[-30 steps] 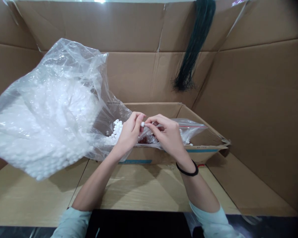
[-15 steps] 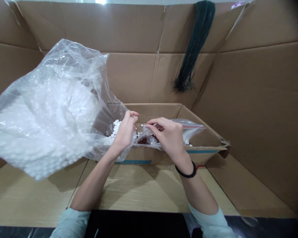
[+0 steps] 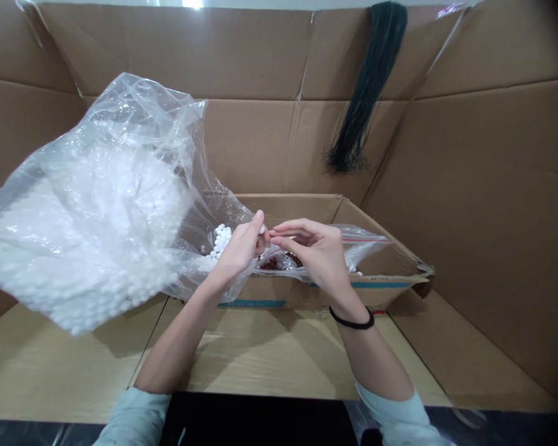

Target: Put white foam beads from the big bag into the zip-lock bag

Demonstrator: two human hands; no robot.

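My left hand (image 3: 242, 246) is closed over the shallow cardboard box (image 3: 291, 207), thumb raised, with a small white ball (image 3: 261, 229) at its fingertips. Right beside it, my right hand (image 3: 320, 251) pinches something too small to make out, its fingertips meeting those of the left. Under the right hand lies a clear zip bag (image 3: 365, 240) with a red seal line, holding dark red beads (image 3: 270, 263). Loose white balls (image 3: 222, 238) sit left of my left hand, at the mouth of a large clear plastic bag (image 3: 93, 204) full of white balls.
A bundle of dark green thin strands (image 3: 369, 87) hangs over the tall cardboard wall (image 3: 251, 56) at the back. Cardboard also rises on both sides. The box rests on a pale wooden table (image 3: 270, 353), and the big bag leans across its left end.
My left hand has turned, its thumb now upright and a white ball showing at its fingers. My hands have come together until their fingertips meet. The bags have stayed put.
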